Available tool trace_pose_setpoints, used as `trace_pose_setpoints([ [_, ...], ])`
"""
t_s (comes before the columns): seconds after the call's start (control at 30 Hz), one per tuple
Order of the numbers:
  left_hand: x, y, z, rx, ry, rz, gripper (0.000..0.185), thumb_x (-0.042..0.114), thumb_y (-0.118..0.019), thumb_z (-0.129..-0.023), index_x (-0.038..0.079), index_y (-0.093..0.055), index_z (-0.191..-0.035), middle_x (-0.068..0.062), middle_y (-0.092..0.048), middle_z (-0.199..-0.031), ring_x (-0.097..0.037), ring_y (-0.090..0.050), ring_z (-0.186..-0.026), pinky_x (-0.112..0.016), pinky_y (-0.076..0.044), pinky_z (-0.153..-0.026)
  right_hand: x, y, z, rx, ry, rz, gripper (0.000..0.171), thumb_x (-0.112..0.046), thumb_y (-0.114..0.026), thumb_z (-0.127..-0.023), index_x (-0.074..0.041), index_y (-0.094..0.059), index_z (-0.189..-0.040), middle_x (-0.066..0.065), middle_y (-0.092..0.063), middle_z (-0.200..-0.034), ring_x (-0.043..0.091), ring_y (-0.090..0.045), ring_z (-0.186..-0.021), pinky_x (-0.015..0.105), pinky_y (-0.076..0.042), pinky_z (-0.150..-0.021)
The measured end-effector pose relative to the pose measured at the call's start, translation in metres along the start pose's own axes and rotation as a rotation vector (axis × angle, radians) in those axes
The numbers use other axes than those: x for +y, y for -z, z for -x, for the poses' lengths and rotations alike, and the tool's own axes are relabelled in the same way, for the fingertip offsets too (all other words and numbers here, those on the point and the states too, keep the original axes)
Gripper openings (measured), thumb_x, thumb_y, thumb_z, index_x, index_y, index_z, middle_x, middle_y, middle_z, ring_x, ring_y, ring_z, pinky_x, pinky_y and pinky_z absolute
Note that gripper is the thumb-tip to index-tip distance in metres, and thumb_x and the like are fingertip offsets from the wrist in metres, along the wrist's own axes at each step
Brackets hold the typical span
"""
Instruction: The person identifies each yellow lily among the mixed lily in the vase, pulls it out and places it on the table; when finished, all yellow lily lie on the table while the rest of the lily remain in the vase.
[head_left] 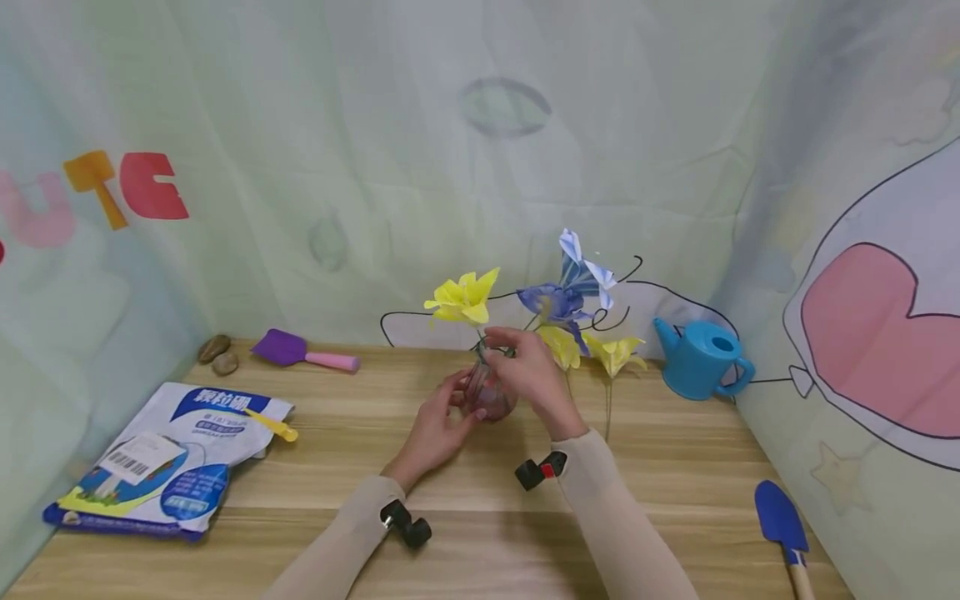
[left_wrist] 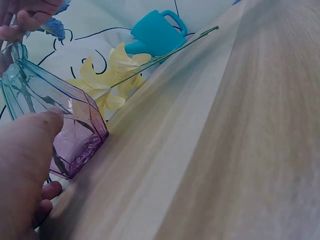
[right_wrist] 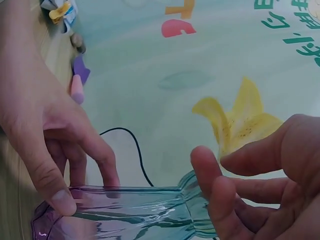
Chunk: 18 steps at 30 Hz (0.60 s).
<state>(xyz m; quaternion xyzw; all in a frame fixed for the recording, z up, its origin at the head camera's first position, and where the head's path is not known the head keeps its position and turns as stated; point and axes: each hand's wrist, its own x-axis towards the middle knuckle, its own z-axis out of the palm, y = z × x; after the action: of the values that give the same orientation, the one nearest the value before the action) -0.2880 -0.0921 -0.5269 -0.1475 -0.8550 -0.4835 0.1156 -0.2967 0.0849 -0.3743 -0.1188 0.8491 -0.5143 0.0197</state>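
A clear glass vase [head_left: 495, 404], teal at the neck and pink-purple at the base, stands on the wooden table. My left hand [head_left: 435, 429] holds its lower body, with the thumb against the glass in the left wrist view. At the vase mouth, my right hand [head_left: 528, 362] has its fingers curled and appears to pinch the stem of a yellow lily [head_left: 461, 298]; the fingers partly hide the stem. Blue flowers [head_left: 558, 304] rise behind the right hand, their lower stems partly hidden. Dark stems and leaves show inside the vase [left_wrist: 75, 115].
Two yellow lilies [head_left: 615, 354] lie behind the vase, right. A blue watering can [head_left: 697, 358] stands farther right, above a blue trowel [head_left: 780, 512]. Leftward are a purple shovel [head_left: 281, 346], stones [head_left: 225, 362] and a printed bag [head_left: 161, 467] with a yellow tool [head_left: 273, 425].
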Motion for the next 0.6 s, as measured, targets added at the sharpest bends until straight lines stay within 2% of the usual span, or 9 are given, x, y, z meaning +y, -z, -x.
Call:
trace_pose_setpoints([
  [0.17,0.0,0.001,-0.001,-0.011,0.013,0.024,0.069,0.029,-0.076,-0.101,0.02,-0.043,-0.162,-0.014,-0.063,-0.147,-0.032,-0.069,-0.124,-0.053,-0.056,-0.109,0.0,-0.011,-0.007,0.095,0.055,0.076,0.034,-0.013,-0.069,-0.1,-0.005,-0.075,-0.132,0.014,-0.079,-0.124,0.013,-0.068,-0.054,0.024,-0.055,-0.06],
  [0.37,0.001,0.001,-0.002,-0.028,0.06,0.011,0.07,0.035,-0.074,-0.102,0.024,-0.04,-0.163,-0.011,-0.062,-0.149,-0.029,-0.067,-0.125,-0.052,-0.057,-0.108,-0.004,-0.02,-0.009,0.203,0.034,0.133,0.02,-0.017,-0.076,-0.097,-0.006,-0.084,-0.112,0.011,-0.084,-0.097,0.015,-0.063,-0.045,0.026,-0.051,-0.061],
  [0.47,0.001,0.002,-0.001,-0.029,0.057,0.012,0.07,0.034,-0.074,-0.102,0.024,-0.04,-0.163,-0.012,-0.062,-0.15,-0.03,-0.067,-0.124,-0.053,-0.057,-0.108,-0.004,-0.022,-0.009,0.219,0.034,0.119,0.018,-0.017,-0.076,-0.097,-0.007,-0.084,-0.11,0.01,-0.083,-0.097,0.018,-0.064,-0.045,0.026,-0.051,-0.057],
  [0.6,0.001,0.003,0.0,-0.026,0.042,0.022,0.07,0.031,-0.076,-0.101,0.022,-0.042,-0.162,-0.013,-0.062,-0.149,-0.031,-0.068,-0.123,-0.053,-0.057,-0.108,-0.004,-0.023,-0.008,0.242,0.053,0.076,0.017,-0.018,-0.076,-0.098,-0.007,-0.084,-0.11,0.011,-0.082,-0.104,0.022,-0.067,-0.048,0.024,-0.05,-0.051],
])
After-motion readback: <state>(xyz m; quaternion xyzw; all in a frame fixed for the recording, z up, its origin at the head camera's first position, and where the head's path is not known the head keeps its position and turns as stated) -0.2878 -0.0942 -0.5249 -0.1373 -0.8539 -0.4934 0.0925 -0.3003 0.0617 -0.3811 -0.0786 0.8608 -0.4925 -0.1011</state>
